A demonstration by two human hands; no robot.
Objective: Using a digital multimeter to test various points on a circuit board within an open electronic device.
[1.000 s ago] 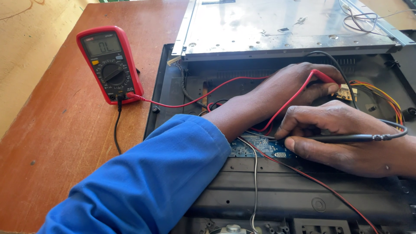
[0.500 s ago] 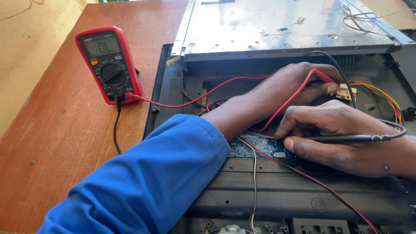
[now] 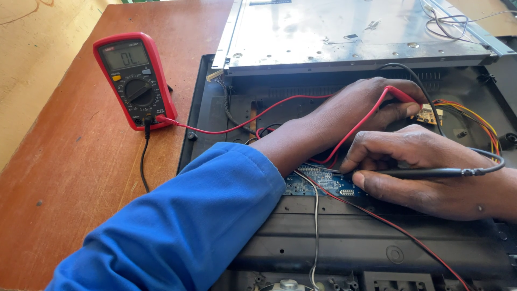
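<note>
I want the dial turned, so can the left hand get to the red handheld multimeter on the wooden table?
Probably yes, once freed: the left hand grips the red probe, but only bare wooden table and a red lead lie before the red handheld multimeter.

Grey rectangular screen [image 3: 126, 56] atop red multimeter [image 3: 134, 81], perhaps glare-dimmed, table's left

- bench [image 3: 70, 178]: reddish-brown wood, matt, scuffed
- multimeter [image 3: 134, 81], upper left: red rubbery casing, dark plastic face, glossy screen
- metal panel [image 3: 344, 32], top: bare sheet metal, dull sheen, smudged
- chassis [image 3: 377, 248]: black plastic, matt
- circuit board [image 3: 323, 183]: blue, glossy
- sleeve [image 3: 183, 231]: blue cloth, smooth
- probe leads [image 3: 258, 116]: red, glossy plastic insulation
</note>
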